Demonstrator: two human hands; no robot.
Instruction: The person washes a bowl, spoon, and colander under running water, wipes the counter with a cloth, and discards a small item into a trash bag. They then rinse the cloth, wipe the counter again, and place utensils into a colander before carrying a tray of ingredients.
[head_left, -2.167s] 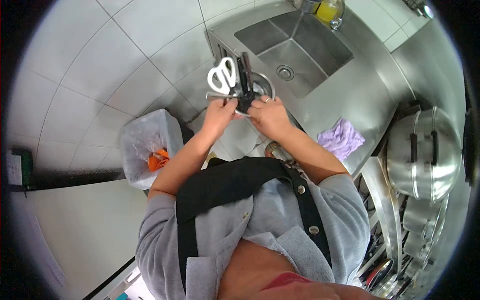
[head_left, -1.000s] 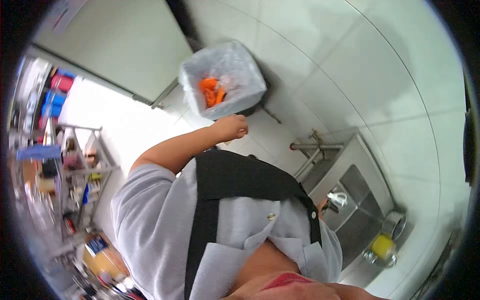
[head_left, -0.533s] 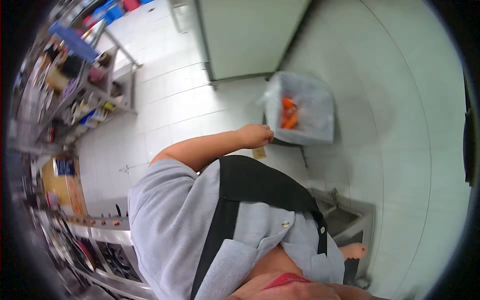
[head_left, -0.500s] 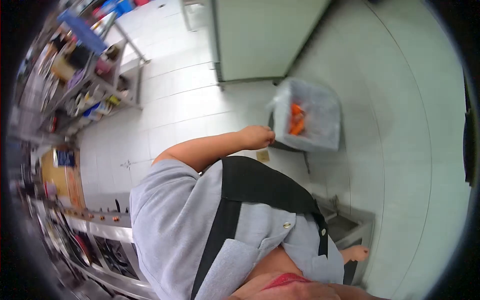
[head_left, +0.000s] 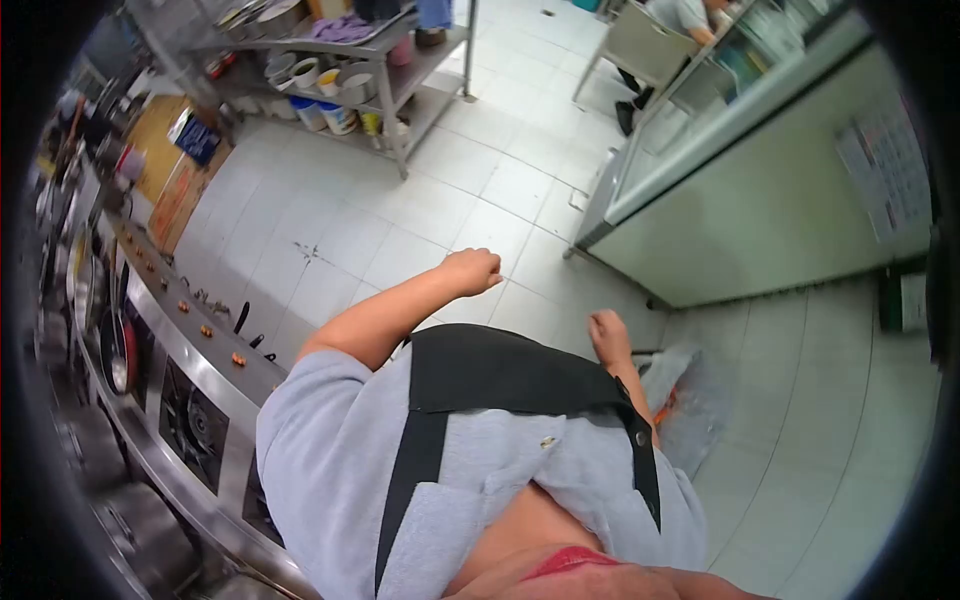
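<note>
My left hand is held out in front of the black apron, over the tiled floor. Its fingers are curled closed, and nothing shows in them. On the other side of the apron, my right hand is raised with its fingers folded in and nothing visible in it. It is nearest to the bin, which has a clear liner and orange scraps inside. My right forearm and sleeve partly cover the bin. Neither hand touches any object in view.
A stove with pans runs along the left. Ahead stands a metal shelf with tubs and pots. A pale partition is at the right. Beyond it, a person sits by a chair.
The view has turned and moved forward, so the bin now lies beside my right arm. My right hand has swung up and forward. The seated person and chair have come into view.
</note>
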